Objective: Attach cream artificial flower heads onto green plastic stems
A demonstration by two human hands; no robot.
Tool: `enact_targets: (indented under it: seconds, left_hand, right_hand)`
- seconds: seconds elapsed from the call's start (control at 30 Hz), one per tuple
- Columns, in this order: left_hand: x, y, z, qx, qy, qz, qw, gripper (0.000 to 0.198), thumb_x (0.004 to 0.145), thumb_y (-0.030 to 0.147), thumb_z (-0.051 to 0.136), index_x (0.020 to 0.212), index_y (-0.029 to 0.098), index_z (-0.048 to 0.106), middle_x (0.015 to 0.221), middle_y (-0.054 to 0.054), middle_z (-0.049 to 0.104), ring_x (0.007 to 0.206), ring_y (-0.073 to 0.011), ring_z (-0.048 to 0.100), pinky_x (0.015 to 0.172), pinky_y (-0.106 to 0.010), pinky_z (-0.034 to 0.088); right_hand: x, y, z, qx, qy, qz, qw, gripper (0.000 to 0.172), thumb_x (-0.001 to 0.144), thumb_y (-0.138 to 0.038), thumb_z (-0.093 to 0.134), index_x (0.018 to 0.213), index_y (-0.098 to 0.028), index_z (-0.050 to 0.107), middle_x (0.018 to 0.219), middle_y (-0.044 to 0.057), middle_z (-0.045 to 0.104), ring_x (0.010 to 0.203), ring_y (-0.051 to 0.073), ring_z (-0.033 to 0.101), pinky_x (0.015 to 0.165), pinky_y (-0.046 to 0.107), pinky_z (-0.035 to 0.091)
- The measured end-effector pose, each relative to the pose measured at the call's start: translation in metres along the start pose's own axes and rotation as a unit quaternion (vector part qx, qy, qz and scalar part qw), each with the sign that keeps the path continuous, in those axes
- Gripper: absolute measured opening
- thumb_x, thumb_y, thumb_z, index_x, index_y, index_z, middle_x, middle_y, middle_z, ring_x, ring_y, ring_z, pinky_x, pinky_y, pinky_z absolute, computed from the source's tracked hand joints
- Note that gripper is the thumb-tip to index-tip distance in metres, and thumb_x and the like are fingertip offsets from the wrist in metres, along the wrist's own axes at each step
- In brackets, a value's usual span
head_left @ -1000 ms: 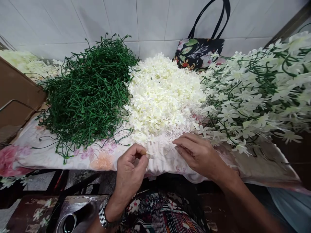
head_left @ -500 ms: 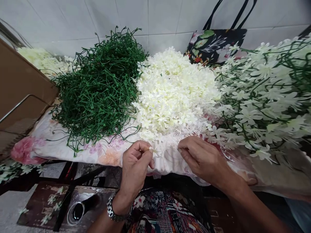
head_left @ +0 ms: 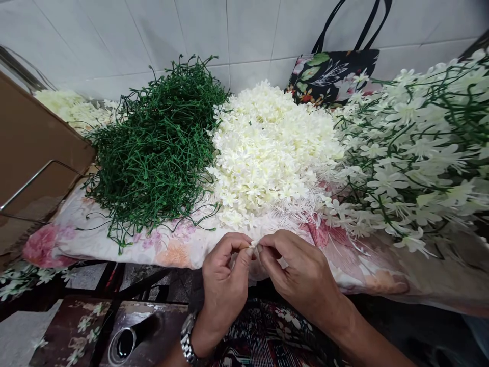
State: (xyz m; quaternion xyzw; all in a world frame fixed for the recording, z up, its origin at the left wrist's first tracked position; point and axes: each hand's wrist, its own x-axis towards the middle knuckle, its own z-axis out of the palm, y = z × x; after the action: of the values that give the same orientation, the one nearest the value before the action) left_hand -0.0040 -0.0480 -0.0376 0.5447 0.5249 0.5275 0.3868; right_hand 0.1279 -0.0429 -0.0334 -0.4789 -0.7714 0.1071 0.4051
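Observation:
Just in front of the table's near edge, my left hand [head_left: 226, 278] pinches a small white artificial flower [head_left: 252, 245] between thumb and forefinger. My right hand [head_left: 301, 272] is closed in a pinch against the same flower, its fingertips meeting the left ones. Whatever thin piece it may hold is hidden by the fingers. Beyond the hands lies a heap of white flower heads [head_left: 267, 153], with thin white stamen strands [head_left: 296, 208] at its near right side. A tangled pile of green plastic stems [head_left: 156, 148] sits left of it.
White flowers on green stems [head_left: 408, 158] are heaped at the right. A floral bag [head_left: 336, 76] leans on the tiled wall. At left stands a cardboard box [head_left: 34, 148]. A floral cloth [head_left: 153, 250] covers the table; a glass cup [head_left: 122, 345] stands below, lower left.
My right hand has moved left from beside the stamen strands to meet my left hand at the flower. My left hand has shifted slightly right and nearer to me.

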Motion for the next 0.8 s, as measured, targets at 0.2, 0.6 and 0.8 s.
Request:
enact_targets:
  seconds: [0.2,0.6,0.8]
  left_hand:
    - [-0.006,-0.005,-0.004,0.084,-0.016,0.151,0.985,0.017,0.079,0.004,0.054,0.077,0.019,0.061,0.079,0.0,0.065,0.074,-0.0105,0.062,0.067,-0.017,0.049]
    - [-0.004,0.001,-0.002,-0.126,-0.063,-0.082,0.987,0.009,0.075,0.012,0.058,0.067,0.016,0.061,0.057,0.003,0.055,0.05,-0.0083,0.049,0.048,-0.018,0.043]
    - [-0.002,0.007,-0.004,-0.126,-0.066,-0.053,0.988,0.014,0.076,0.014,0.056,0.064,0.016,0.06,0.057,0.001,0.054,0.052,-0.0093,0.048,0.049,-0.019,0.04]
  right_hand:
    - [0.0,-0.002,-0.002,0.043,-0.002,0.006,0.999,0.016,0.085,-0.008,0.046,0.074,-0.014,0.056,0.062,0.0,0.054,0.056,0.009,0.049,0.053,0.021,0.041]
    - [-0.007,-0.005,0.0,0.072,0.013,-0.009,0.997,0.011,0.085,-0.01,0.046,0.079,-0.016,0.053,0.061,-0.001,0.053,0.054,0.009,0.051,0.051,0.019,0.043]
    - [-0.008,0.002,-0.001,0.048,-0.003,-0.025,0.999,0.016,0.086,-0.013,0.047,0.1,-0.019,0.052,0.069,0.0,0.06,0.055,0.009,0.058,0.052,0.018,0.048]
